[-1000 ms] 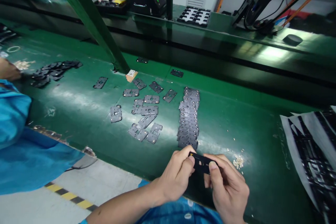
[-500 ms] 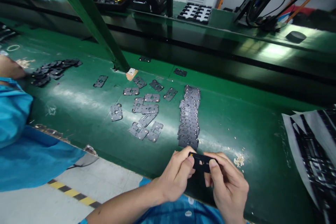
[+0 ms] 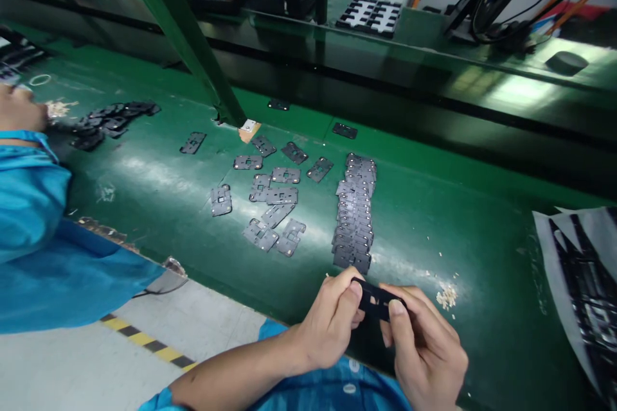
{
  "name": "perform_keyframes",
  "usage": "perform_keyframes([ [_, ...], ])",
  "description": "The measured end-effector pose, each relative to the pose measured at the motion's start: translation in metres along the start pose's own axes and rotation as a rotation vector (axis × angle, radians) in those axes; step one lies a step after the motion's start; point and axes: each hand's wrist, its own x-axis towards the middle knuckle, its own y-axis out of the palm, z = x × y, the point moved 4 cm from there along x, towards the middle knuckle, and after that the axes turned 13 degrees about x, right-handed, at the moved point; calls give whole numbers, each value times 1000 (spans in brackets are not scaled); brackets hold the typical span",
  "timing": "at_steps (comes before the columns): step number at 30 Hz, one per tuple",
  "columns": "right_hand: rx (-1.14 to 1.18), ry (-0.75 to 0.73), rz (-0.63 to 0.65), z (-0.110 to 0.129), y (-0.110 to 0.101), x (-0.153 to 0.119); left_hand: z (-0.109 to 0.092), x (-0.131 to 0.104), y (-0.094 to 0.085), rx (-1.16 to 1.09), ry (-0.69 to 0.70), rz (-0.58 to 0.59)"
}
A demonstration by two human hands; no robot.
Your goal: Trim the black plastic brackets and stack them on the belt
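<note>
Between my two hands, just above the front of the green bench, is a flat black plastic plate (image 3: pixel 376 301) with small cut-outs. My left hand (image 3: pixel 332 314) pinches its left end between thumb and fingers. My right hand (image 3: pixel 427 340) grips the right end, its thumb lying on the upper face. Directly beyond them runs an overlapping row of similar black plates (image 3: pixel 354 215). Several more loose plates (image 3: pixel 282 196) lie scattered to the left of that row. A small heap of pale bits (image 3: pixel 447 296) is on the bench right of my right hand.
A co-worker's blue sleeve (image 3: pixel 31 192) and hand (image 3: pixel 19 109) are at the left, by a pile of black parts (image 3: pixel 113 121). A slanting green post (image 3: pixel 183 38) meets the bench. White sheeting with black parts (image 3: pixel 578 282) lies at the right.
The view has shifted slightly, so the bench appears further right. Both my hands keep their hold on the plate. The co-worker's hand shows more fully.
</note>
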Motion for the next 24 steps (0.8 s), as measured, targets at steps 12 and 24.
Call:
perform_keyframes([
  [12,-141,-185,100,2,7,-11,8,0,1,-154,-186,-135],
  [24,232,408,54,-27,-5,-7,-11,-8,0,-131,-248,-37],
])
